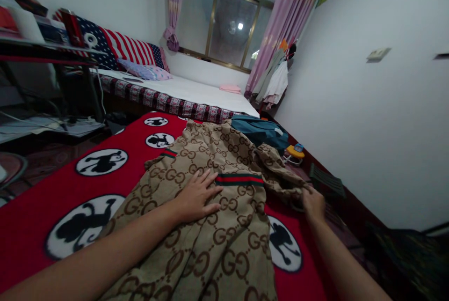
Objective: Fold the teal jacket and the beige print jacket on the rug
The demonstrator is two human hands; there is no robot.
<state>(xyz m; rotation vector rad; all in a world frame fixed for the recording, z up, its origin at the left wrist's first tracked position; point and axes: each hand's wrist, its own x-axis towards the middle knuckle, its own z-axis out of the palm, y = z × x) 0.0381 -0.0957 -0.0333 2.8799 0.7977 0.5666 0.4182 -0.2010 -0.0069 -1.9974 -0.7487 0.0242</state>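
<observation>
Fingers of left hand (198, 196) flat on tan garment (217, 226); right hand (313, 202) pinches its edge.

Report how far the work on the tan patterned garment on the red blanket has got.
Done: the tan garment is spread over the red blanket, its main panel lying fairly flat. In hand: the left hand presses flat on it beside the red-green stripe, while the right hand grips its bunched right edge. Left: that right portion is crumpled, and no finished fold shows anywhere.

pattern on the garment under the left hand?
Tan garment with brown interlocking-G monogram, green-red stripe trim; head view.
</observation>
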